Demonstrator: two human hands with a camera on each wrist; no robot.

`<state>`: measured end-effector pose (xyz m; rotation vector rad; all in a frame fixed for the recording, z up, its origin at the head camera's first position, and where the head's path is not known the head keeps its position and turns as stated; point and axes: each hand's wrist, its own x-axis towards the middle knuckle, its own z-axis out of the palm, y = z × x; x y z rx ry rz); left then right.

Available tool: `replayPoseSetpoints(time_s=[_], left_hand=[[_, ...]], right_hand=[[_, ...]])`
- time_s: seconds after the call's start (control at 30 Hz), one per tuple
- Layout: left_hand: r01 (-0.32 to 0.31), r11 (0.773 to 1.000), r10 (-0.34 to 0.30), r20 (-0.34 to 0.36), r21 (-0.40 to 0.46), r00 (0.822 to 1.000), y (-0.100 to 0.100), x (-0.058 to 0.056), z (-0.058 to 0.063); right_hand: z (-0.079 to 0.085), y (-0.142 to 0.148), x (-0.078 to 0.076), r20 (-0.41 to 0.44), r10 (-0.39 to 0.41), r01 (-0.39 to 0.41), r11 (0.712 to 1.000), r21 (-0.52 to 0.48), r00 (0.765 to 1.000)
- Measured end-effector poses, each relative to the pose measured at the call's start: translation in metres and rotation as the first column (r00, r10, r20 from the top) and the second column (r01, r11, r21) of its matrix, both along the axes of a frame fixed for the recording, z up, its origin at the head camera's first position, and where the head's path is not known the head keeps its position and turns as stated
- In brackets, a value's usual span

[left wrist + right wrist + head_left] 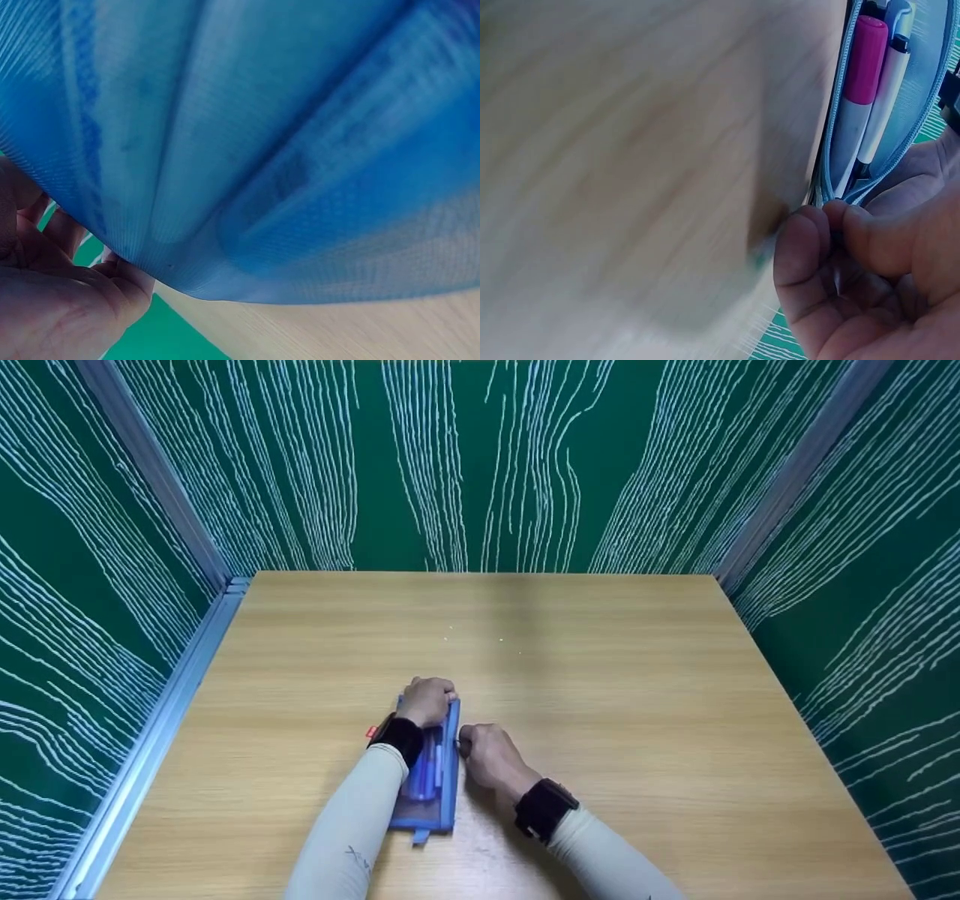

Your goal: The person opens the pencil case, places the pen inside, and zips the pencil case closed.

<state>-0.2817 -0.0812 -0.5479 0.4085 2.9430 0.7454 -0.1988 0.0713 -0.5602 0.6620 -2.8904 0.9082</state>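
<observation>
A blue mesh zip pencil case (448,787) stretches lengthwise on the table, pens showing through its side. My left hand (427,701) grips its far end; the left wrist view has the mesh close up, with the fingers (127,281) at its edge. On the case's right side, my right hand (491,755) pinches the zip between thumb and forefinger; the pull itself is hidden. Past those fingertips, the right wrist view shows the zip parted, with a pink-capped marker (865,64) and a white pen (885,105) inside.
The wooden table (600,682) has a few tiny white specks (501,640) beyond the case. Green walls (480,472) with white wavy lines enclose its back and sides. A metal rail (161,735) runs along the left edge. A small red tag (371,732) sticks out by the left wrist.
</observation>
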Motion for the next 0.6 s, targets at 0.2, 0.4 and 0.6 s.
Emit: replayPoseSetpoints(time_s=[0.2,0.4,0.6], left_hand=[[-0.004,1.000,0.004,0.012,-0.007,1.000,0.0001,-0.0004,0.0007],[-0.008,1.000,0.008,0.023,0.003,1.000,-0.0001,0.0001,0.0016],[0.000,1.000,0.000,0.010,0.008,1.000,-0.0002,0.0000,0.0001]], right_hand=[[0.0011,0.0001,0.0023,0.021,0.015,-0.015,1.000,0.004,1.000],[0.0010,0.0009,0.0038,0.016,0.024,-0.024,1.000,-0.007,1.000],[0.0002,0.0017,0.0052,-0.006,0.033,-0.033,0.999,-0.017,0.999]])
